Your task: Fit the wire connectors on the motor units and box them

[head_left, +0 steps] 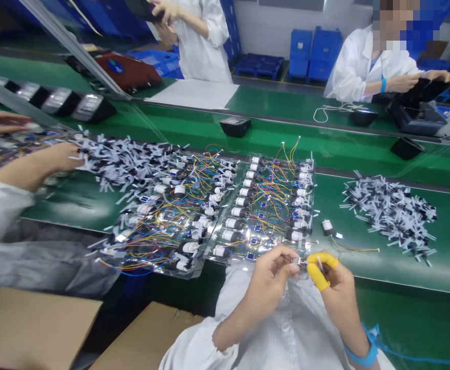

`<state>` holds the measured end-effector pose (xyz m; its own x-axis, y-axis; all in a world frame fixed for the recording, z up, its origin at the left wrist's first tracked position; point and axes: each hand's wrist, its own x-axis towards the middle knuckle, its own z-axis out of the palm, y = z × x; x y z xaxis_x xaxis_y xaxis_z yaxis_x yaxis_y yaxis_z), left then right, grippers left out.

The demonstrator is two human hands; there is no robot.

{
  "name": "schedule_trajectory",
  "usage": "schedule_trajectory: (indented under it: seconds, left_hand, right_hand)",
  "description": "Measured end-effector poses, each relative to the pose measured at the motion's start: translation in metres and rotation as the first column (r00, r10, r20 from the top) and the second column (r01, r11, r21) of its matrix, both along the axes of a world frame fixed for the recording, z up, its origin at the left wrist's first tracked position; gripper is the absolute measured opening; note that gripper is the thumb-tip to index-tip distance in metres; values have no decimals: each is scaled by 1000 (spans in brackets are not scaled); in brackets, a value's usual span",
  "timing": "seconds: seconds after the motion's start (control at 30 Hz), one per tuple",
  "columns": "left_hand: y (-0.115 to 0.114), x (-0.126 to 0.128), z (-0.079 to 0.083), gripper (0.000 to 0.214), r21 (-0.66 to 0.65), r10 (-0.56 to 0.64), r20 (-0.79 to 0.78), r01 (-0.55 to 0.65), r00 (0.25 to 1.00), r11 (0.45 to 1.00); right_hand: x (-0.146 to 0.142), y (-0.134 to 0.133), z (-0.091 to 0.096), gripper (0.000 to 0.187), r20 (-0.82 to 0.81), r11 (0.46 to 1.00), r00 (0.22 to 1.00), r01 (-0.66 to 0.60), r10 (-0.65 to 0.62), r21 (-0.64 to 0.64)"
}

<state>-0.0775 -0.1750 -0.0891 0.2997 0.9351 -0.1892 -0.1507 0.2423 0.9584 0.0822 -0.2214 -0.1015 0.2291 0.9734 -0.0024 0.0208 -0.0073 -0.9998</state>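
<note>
My left hand [273,277] is closed at the fingertips on a small motor [297,261], mostly hidden by the fingers. My right hand [336,282], with yellow finger covers on thumb and index finger, pinches a small part with a white strip [319,263] against the motor's end. Both hands meet just above the table's front edge. Behind them lies a clear plastic tray [240,262] with rows of white-and-black motors [233,223] and coloured wires. A single loose motor [327,227] with wires rests right of the tray.
A pile of black parts with white strips [392,213] lies to the right, another pile [127,159] to the left. A co-worker's hand [69,155] touches the left pile. A second filled tray [194,270] adjoins mine. Cardboard boxes [36,329] stand below left.
</note>
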Motion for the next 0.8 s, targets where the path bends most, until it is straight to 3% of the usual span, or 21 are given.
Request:
schedule_trajectory:
  seconds: [0.8]
  left_hand:
    - [1, -1, 4, 10, 19, -12, -25, 12, 1000, 1000]
  right_hand:
    - [0, 1, 8, 15, 22, 999, 999, -24, 24, 30]
